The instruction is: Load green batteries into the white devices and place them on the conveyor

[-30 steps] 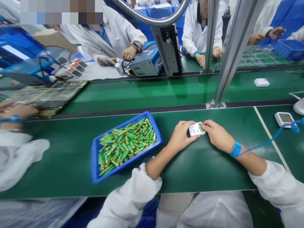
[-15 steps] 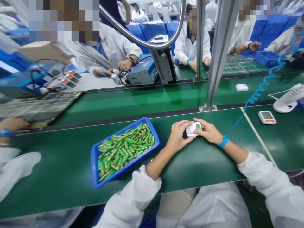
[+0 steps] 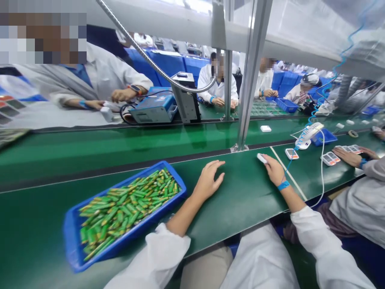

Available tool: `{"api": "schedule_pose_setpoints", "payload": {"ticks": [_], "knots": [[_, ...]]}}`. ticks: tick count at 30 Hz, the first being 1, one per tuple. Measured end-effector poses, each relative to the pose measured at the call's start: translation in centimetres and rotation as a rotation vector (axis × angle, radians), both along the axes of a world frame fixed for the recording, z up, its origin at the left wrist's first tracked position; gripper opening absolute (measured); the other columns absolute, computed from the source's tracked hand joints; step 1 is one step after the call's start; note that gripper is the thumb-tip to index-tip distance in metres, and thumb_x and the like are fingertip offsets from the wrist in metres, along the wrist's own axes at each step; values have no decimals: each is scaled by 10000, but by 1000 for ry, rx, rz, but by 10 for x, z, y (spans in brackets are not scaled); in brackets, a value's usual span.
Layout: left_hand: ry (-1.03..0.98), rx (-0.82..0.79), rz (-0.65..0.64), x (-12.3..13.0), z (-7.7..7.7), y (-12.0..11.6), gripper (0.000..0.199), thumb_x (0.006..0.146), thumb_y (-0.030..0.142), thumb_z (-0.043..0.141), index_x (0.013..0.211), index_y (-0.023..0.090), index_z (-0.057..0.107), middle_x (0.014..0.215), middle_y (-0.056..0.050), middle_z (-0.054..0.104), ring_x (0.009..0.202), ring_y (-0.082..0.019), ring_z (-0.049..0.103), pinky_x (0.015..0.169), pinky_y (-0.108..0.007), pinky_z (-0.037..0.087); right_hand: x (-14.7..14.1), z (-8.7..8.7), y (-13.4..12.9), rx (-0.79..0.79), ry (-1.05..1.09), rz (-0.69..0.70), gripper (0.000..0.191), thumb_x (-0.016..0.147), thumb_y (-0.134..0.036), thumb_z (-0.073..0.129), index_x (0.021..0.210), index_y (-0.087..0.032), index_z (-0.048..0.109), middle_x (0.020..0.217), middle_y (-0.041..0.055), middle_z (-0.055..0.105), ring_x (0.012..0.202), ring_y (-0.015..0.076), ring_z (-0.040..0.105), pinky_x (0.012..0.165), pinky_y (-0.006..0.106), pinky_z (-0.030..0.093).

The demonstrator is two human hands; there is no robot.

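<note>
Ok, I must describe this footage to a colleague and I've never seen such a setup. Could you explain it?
There is no robot: a head-worn camera looks forward and down at its wearer's two bare hands. The left hand is open and empty. The right hand holds a small white device. On the green worktop, to the left, sits a blue tray full of green cylinders that look like batteries. Beyond a pale line on the right lies a device with a screen; farther right is a co-worker's hand.

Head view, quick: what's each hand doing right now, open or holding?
Left hand: open, nothing visible in it.
Right hand: closed, holding a small white device.
</note>
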State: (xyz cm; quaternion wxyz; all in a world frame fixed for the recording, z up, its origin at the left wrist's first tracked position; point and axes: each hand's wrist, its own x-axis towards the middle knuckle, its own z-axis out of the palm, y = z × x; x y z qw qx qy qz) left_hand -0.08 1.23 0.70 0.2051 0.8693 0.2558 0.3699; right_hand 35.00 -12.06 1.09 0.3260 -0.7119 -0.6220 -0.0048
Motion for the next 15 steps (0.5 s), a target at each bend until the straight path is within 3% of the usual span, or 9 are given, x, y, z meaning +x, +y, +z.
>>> {"api": "schedule_pose_setpoints", "payload": {"ticks": [4, 6, 8, 11, 15], "knots": [[-10, -33, -41, 3, -3, 0, 385, 1069, 285, 606, 1447, 226, 648, 1423, -138, 729, 1399, -312, 652, 1226, -579, 543, 61, 5, -21, -138, -212, -220, 682, 828, -57, 565, 1489, -130, 716, 1560, 225, 691, 1536, 396, 589, 1296, 671, 444], [-14, -44, -69, 4, -2, -2, 364, 1080, 281, 591, 1434, 222, 647, 1412, -136, 733, 1374, -302, 664, 1207, -563, 559, 77, 7, -23, -155, -245, -284, 708, 793, -46, 575, 1484, -115, 714, 1599, 252, 651, 1585, 461, 516, 1291, 769, 375], [-17, -54, -85, 4, -2, -3, 345, 1092, 277, 572, 1424, 218, 646, 1400, -132, 738, 1361, -293, 670, 1200, -551, 562, 81, 8, -13, -137, -258, -304, 693, 810, -52, 558, 1484, -106, 711, 1649, 257, 603, 1633, 477, 440, 1306, 798, 312], [-30, -74, -86, 4, -1, -5, 330, 1100, 277, 558, 1411, 212, 647, 1374, -131, 748, 1340, -289, 681, 1189, -543, 567, 68, 6, 26, -48, -202, -260, 629, 889, -114, 523, 1491, -97, 702, 1681, 254, 566, 1664, 427, 398, 1339, 714, 324], [-30, -131, -68, 2, 0, -8, 317, 1093, 255, 551, 1385, 224, 668, 1348, -119, 764, 1296, -283, 702, 1161, -528, 581, 36, -4, 107, 91, -26, -268, 537, 1010, -308, 524, 1470, -96, 702, 1692, 277, 517, 1606, 373, 468, 1308, 617, 418]]}}
